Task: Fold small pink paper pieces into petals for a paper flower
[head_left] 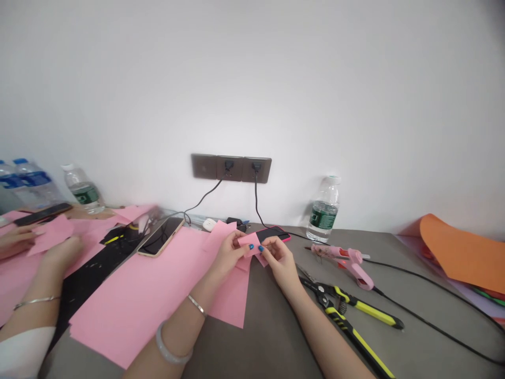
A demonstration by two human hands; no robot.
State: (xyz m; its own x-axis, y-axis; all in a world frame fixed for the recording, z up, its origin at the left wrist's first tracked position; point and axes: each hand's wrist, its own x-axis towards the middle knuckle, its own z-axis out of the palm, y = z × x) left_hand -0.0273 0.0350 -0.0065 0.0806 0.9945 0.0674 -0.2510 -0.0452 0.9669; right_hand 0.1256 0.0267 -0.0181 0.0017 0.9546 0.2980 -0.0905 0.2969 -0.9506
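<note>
Between the fingers of my left hand (231,252) and my right hand (279,259) is a small piece of pink paper (248,242), pinched from both sides. Both thumbs press on it, and it looks folded or curled. Larger pink sheets (145,295) lie under and beside my left forearm. Just behind my fingers rests a phone with a pink edge (274,232). To the right of my right hand are pliers with black and yellow handles (347,310) and a pink hot glue gun (347,260).
A co-worker's hands (59,258) hold pink paper at the left. A phone (161,237) lies on the sheets. Water bottles (324,213) stand by the wall. Cords run from the wall socket (232,168); the glue gun's cord crosses the right side, near orange paper (461,252).
</note>
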